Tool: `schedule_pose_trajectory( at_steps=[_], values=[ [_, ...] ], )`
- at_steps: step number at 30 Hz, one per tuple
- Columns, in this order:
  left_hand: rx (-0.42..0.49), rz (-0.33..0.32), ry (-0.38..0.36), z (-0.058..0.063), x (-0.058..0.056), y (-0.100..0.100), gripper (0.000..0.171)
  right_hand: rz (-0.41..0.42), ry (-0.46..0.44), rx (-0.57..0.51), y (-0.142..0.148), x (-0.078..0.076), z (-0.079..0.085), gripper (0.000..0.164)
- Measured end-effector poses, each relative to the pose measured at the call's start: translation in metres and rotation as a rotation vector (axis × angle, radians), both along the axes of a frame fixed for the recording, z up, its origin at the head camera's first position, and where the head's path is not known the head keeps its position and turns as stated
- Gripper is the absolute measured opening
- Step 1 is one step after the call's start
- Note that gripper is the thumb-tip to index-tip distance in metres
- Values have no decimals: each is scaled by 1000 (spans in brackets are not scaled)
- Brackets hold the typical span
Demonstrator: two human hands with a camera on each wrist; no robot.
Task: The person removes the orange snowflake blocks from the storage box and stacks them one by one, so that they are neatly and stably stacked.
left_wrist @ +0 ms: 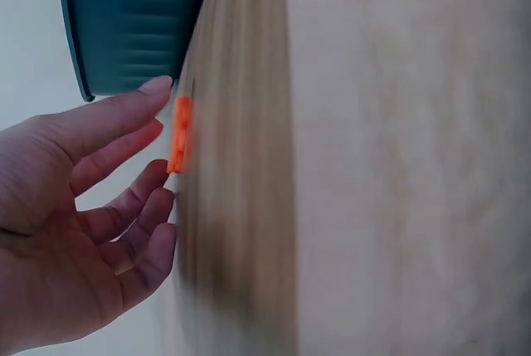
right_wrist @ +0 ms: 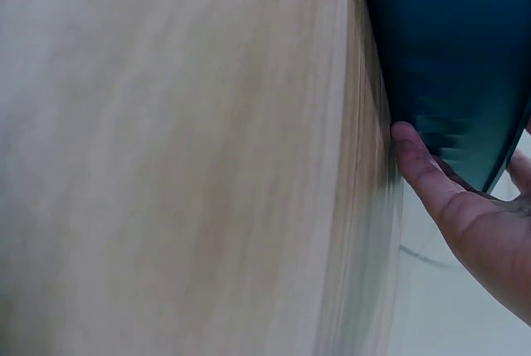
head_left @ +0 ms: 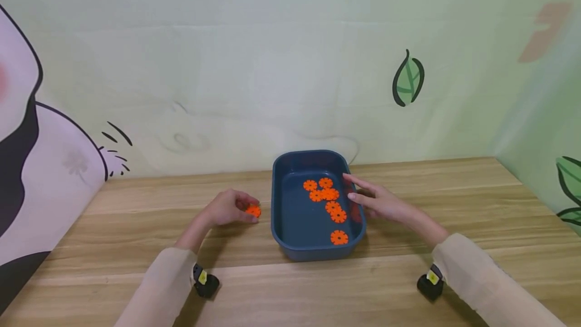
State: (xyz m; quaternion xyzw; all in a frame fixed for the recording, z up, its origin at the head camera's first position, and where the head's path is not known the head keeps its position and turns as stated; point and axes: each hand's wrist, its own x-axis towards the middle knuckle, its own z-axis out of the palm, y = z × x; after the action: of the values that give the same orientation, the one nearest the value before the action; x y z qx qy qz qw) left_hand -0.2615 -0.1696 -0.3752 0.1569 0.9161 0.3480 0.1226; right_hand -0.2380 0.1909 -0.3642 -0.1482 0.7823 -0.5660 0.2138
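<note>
A dark blue tray (head_left: 297, 249) stands on the wood-grain table, with several orange notched building discs (head_left: 339, 237) lying in it, mostly along its right half. My left hand (head_left: 231, 208) is low over the table at the tray's left. Its thumb and fingers are spread around one more orange disc (left_wrist: 180, 136), which lies flat at the fingertips. On the other side, my right hand (head_left: 379, 201) holds the tray's right wall. Fingertips reach over the rim, while another finger (right_wrist: 427, 173) lies along the outer wall close to the table.
The wood-grain tabletop (head_left: 254, 291) runs back to a pale green printed wall cloth (head_left: 236, 90) just behind the tray. Both wrists carry a small black camera (head_left: 206, 284) below a light sleeve (head_left: 159, 281).
</note>
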Motion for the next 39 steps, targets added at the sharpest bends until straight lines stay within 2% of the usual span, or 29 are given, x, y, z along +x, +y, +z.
schedule_pose_trajectory(
  at_steps=[6, 13, 21, 27, 33, 39],
  values=[
    [48, 15, 7, 2, 5, 2, 41, 0, 12, -1, 0, 0, -1, 64],
    [139, 7, 78, 8, 17, 6, 40, 13, -14, -47, 1, -1, -3, 62],
    [304, 18, 149, 23, 32, 19, 39, 10, -19, -50, 0, -1, -2, 63],
    [380, 13, 170, 34, 45, 36, 37, -5, -38, -40, 0, -1, -1, 63],
    [414, -42, 168, 40, 54, 55, 35, -2, -47, -55, 0, -1, -1, 63],
    [392, -149, 170, 39, 60, 74, 34, -5, -47, -48, 0, 0, -1, 63]
  ],
)
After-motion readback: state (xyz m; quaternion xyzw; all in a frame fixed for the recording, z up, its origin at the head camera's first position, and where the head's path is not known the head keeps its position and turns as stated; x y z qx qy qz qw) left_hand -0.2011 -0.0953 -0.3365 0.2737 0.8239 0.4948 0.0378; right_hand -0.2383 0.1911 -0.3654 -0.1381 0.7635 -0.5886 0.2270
